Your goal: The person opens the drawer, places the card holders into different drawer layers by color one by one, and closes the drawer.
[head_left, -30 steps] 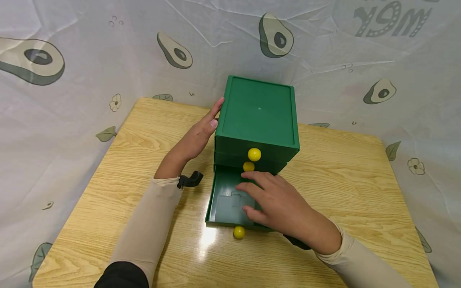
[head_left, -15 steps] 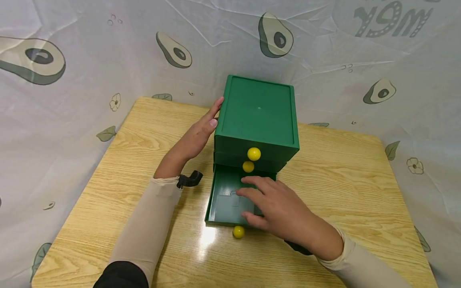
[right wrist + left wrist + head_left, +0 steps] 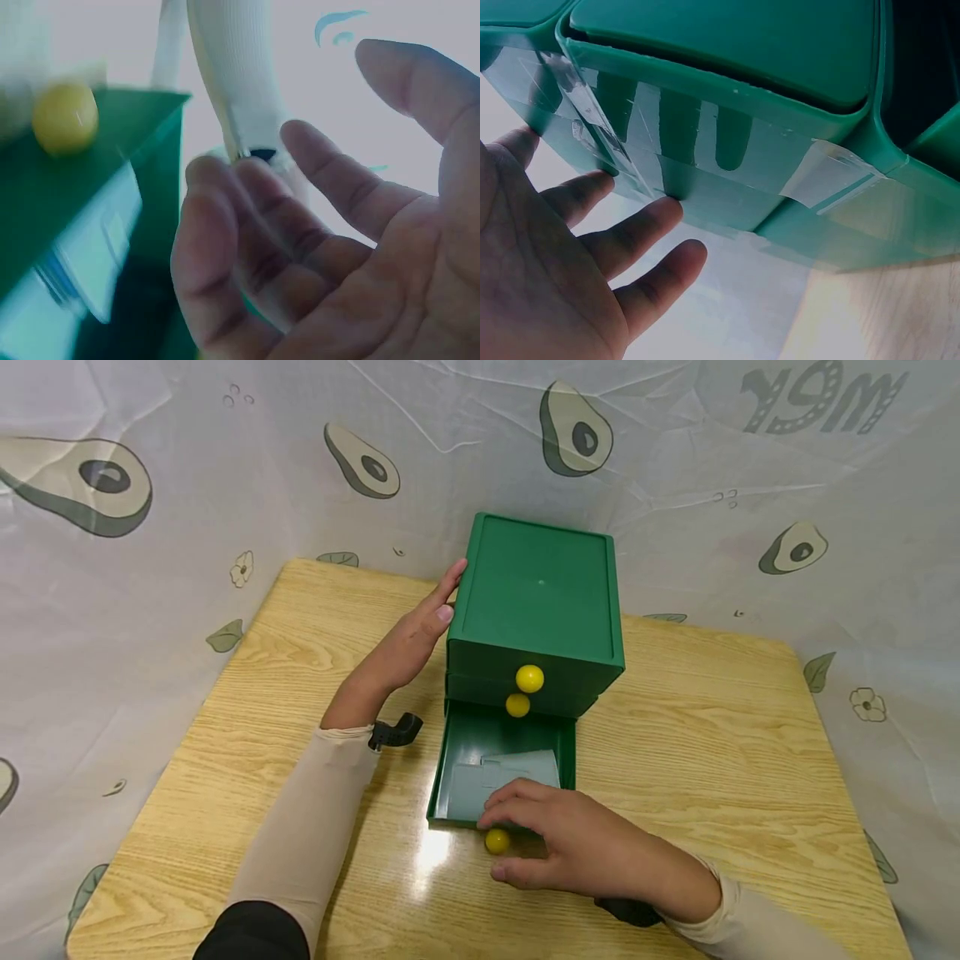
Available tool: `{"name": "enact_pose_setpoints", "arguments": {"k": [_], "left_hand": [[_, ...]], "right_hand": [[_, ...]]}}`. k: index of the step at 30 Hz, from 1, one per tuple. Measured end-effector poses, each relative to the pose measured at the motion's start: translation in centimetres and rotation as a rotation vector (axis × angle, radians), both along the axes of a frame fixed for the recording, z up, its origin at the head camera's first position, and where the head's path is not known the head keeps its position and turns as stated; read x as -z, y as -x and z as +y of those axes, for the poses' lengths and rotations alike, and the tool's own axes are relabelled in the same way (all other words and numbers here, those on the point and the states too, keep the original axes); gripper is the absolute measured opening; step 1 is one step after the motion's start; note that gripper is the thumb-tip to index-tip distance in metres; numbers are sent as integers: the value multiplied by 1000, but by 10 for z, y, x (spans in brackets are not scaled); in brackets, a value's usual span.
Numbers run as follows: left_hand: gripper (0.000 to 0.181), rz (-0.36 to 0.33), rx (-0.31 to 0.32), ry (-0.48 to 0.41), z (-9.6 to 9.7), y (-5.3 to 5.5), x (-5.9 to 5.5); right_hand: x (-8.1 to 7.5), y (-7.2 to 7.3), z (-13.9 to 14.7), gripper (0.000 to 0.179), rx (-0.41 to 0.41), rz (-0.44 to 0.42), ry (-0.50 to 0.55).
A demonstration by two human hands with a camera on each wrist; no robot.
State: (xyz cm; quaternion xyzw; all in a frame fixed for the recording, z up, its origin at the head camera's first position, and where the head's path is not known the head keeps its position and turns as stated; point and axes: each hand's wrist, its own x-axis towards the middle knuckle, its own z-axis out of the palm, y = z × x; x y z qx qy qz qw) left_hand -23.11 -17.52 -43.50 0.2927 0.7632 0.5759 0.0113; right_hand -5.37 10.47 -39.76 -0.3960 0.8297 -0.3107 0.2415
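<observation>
A green drawer cabinet [image 3: 542,589] stands on the table with its bottom drawer [image 3: 468,739] pulled out. Flat pale grey pieces [image 3: 528,768] lie inside that drawer. My left hand [image 3: 401,652] rests along the cabinet's left side; the left wrist view shows its straight fingers at the green wall with clear tape on it. At the drawer's front, my right hand [image 3: 562,839] has its thumb and fingers apart around the yellow ball knob [image 3: 497,842], with nothing gripped. The right wrist view shows loosely bent fingers beside the green plastic.
Two more yellow knobs, an upper one [image 3: 529,678] and a lower one [image 3: 517,705], stick out from the shut drawers above. The wooden table [image 3: 697,718] extends to both sides. An avocado-print cloth [image 3: 465,435] hangs behind it.
My right hand has moved from above the open drawer toward its front knob, uncovering more of the grey pieces. The left hand and the cabinet stay as they were.
</observation>
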Motion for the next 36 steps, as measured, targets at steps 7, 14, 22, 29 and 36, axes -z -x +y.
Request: {"name": "enact_pose_setpoints", "arguments": {"k": [7,14,22,29,36], "left_hand": [[81,-7,-11,5,0,0,-2],[78,-6,-8,-2,0,0,-2],[80,-10,-8,-1,0,0,-2],[87,-15,-8,-2,1,1,-3],[85,-11,-2,-5,1,0,-2]], "right_hand": [[24,-9,-1,27,-49,-358,68],[56,-23,-1,28,-27,-817,150],[90,-35,-1,47,90,-1356,214],[102,-35,2,28,161,-1484,397],[107,-33,4,36,233,-1531,439]]}}
